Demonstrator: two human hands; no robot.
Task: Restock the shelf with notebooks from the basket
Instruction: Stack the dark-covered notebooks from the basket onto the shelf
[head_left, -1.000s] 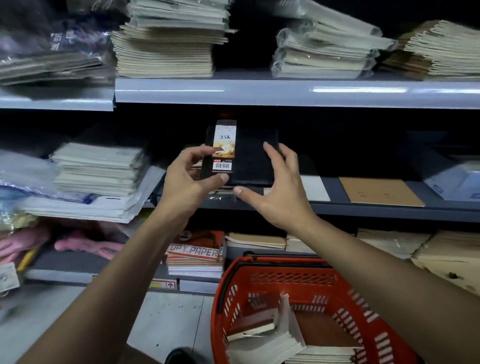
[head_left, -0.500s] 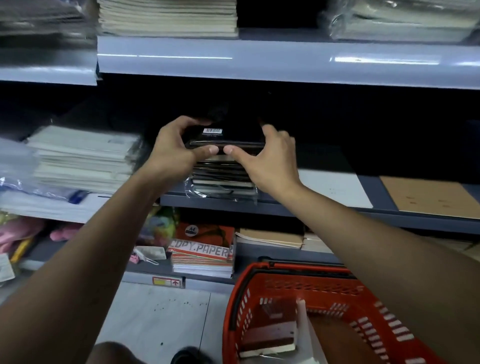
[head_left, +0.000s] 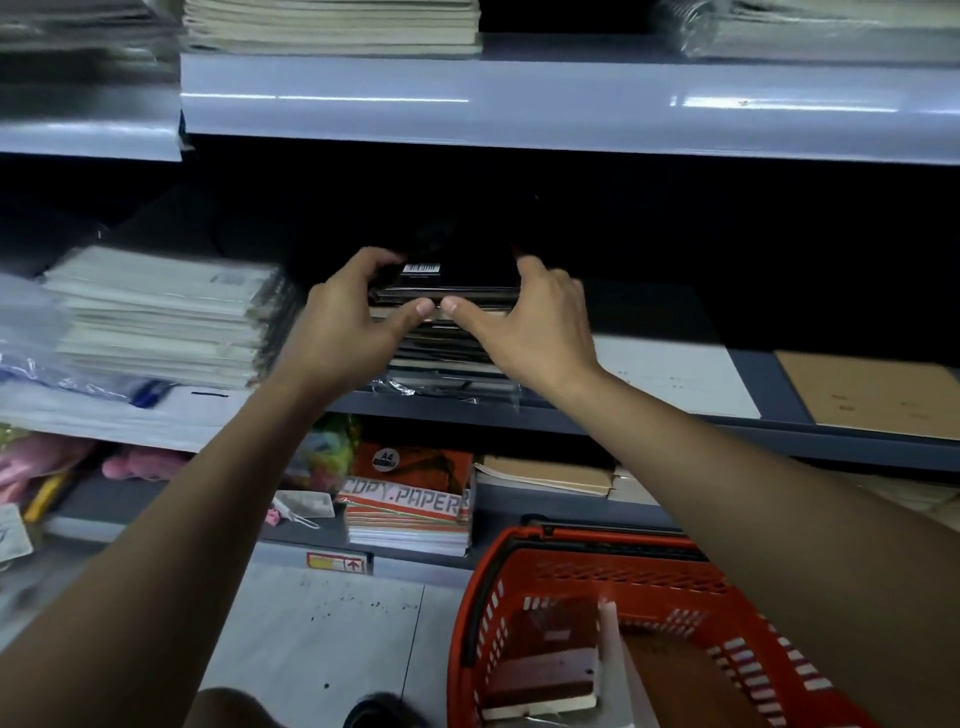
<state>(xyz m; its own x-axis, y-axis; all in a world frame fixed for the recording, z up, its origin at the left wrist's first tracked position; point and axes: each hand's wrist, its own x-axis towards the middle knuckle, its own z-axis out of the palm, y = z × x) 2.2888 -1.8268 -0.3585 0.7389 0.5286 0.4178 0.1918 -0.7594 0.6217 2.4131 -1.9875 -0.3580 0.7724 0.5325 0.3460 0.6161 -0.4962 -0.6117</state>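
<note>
A black notebook (head_left: 457, 275) with a white barcode label lies flat on top of a stack of black notebooks (head_left: 452, 358) on the middle shelf (head_left: 675, 421). My left hand (head_left: 353, 317) grips its left edge and my right hand (head_left: 524, 317) grips its right edge, thumbs almost meeting at the front. The red basket (head_left: 613, 566) stands on the floor at the lower right, with brown-covered notebooks (head_left: 545, 675) and a white upright one inside.
Stacks of pale notebooks (head_left: 161, 317) lie left of the black stack. A white pad (head_left: 680, 374) and a brown pad (head_left: 872, 395) lie to its right. The upper shelf (head_left: 519, 98) overhangs close above. Copy paper packs (head_left: 410, 499) fill the lower shelf.
The black notebook went from being held tilted up in front of the shelf to lying flat on the stack. Both hands moved forward with it and still hold its edges.
</note>
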